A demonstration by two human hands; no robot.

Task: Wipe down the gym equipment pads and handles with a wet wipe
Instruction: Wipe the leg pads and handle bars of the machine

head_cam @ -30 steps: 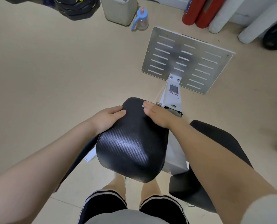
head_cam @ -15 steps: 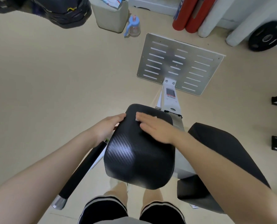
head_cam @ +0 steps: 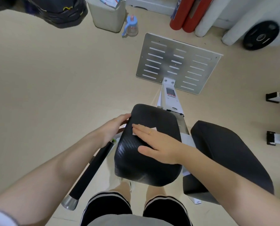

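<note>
Wet wipe (head_cam: 153,130) lies flat on top of the black pad (head_cam: 145,144), pinned under your right hand (head_cam: 159,144), fingers straight and close together. Your left hand (head_cam: 115,126) grips the pad's left edge, fingers curled round it. Black foam handle (head_cam: 92,170) juts lower left. Second pad (head_cam: 230,154) right, slotted footplate (head_cam: 176,62) beyond on the floor.

Black carbon-weave pad (head_cam: 145,170), white wipe (head_cam: 154,129), red rollers (head_cam: 187,13)
</note>
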